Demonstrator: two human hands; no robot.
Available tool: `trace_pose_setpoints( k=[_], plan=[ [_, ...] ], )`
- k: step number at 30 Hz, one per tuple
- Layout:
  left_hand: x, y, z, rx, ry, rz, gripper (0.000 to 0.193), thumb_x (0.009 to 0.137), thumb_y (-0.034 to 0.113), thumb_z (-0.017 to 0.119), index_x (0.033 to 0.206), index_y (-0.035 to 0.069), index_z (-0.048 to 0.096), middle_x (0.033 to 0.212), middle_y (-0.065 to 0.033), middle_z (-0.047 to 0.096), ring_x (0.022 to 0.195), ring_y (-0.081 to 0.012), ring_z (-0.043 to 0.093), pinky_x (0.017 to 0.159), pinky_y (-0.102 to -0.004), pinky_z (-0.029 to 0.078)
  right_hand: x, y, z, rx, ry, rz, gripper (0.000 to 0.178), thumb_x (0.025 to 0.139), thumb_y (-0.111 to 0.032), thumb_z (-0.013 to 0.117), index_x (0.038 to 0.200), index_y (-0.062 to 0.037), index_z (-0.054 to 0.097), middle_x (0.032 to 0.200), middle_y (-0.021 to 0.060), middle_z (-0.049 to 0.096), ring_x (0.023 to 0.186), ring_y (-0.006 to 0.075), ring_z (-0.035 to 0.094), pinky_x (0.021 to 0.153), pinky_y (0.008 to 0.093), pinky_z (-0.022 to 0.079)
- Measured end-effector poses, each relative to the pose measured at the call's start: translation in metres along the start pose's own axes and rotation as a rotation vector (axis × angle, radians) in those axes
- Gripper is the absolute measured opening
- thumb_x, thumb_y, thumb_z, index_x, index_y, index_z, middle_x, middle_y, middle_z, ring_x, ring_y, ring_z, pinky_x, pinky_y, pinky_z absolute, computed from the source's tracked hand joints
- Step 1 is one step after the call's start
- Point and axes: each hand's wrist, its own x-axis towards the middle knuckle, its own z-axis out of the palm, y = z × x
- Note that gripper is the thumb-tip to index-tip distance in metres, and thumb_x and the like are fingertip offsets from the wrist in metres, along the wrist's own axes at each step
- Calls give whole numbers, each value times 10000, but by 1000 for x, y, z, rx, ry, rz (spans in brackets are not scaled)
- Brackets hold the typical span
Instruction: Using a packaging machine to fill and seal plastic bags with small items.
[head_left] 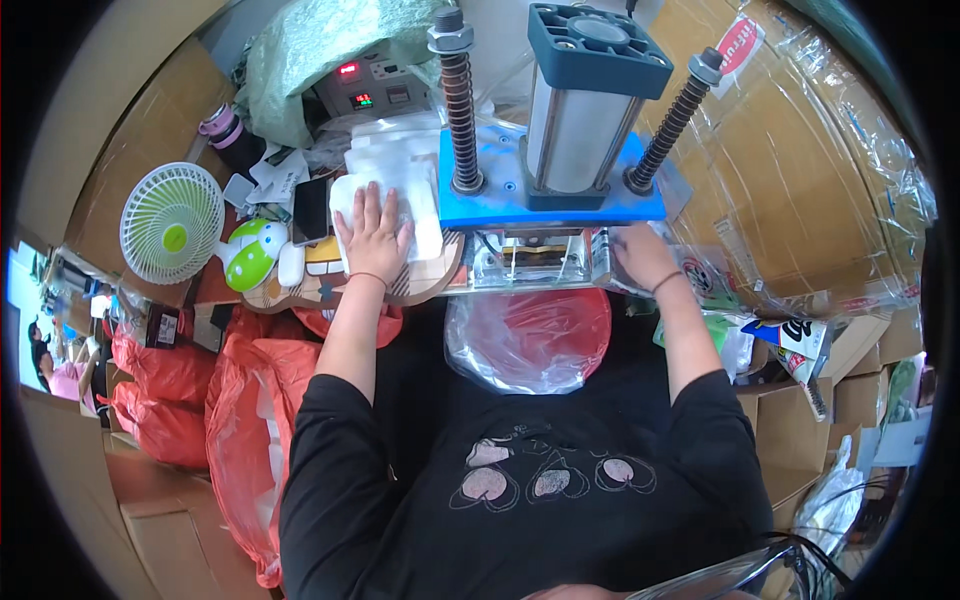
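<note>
My left hand (374,240) lies flat, fingers spread, on a stack of white flat sheets or pouches (428,212) left of a press. The press has a blue plate (480,205), a grey air cylinder (572,140) and two spring-wrapped posts. At the right end of the press, beneath the blue plate, is my right hand (645,257). Its fingertips are tucked beside a metal side piece (601,258), so whether they grip anything is hidden. Shiny metal blocks (535,258) sit under the plate, between my hands.
A red bin lined with clear plastic (528,340) stands below the press. Toward the left are a white-green fan (172,222), a dark phone (311,212) and a control box (372,88). Red bags (250,400) hang lower left; large cardboard (800,170) walls the right side.
</note>
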Motion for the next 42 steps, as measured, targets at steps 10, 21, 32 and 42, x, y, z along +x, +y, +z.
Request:
trace_pose_setpoints(
  k=[10, 21, 32, 42],
  plan=[
    [-95, 36, -67, -252, -211, 134, 519, 918, 251, 629, 1409, 122, 523, 1482, -178, 468, 1362, -328, 458, 1122, -536, 323, -38, -1, -19, 104, 97, 40, 254, 853, -101, 675, 1098, -46, 635, 1074, 203, 627, 1000, 413, 617, 838, 477, 514],
    [-100, 78, -106, -1226, -213, -302, 106, 898, 81, 713, 977, 10, 712, 851, -86, 722, 773, -137, 677, 674, -295, 523, -59, -54, -48, 307, 294, 5, 132, 923, -118, 641, 1010, -18, 644, 944, 152, 649, 830, 318, 633, 756, 371, 503],
    [-115, 149, -151, -1776, -710, -315, 183, 971, 159, 689, 1053, -1, 721, 891, -25, 726, 780, -57, 627, 720, -246, 518, -35, -145, -80, 536, -31, -329, 154, 964, -158, 619, 1027, -23, 657, 960, 108, 678, 833, 275, 633, 777, 357, 502],
    [-118, 170, -137, -2114, -1105, -522, 229, 946, 87, 692, 1164, 16, 694, 1042, -46, 722, 909, -109, 676, 833, -272, 546, -34, -79, -60, 314, -70, -120, 223, 959, -200, 612, 1129, -58, 639, 1069, 160, 638, 1014, 358, 632, 885, 432, 511]
  ],
)
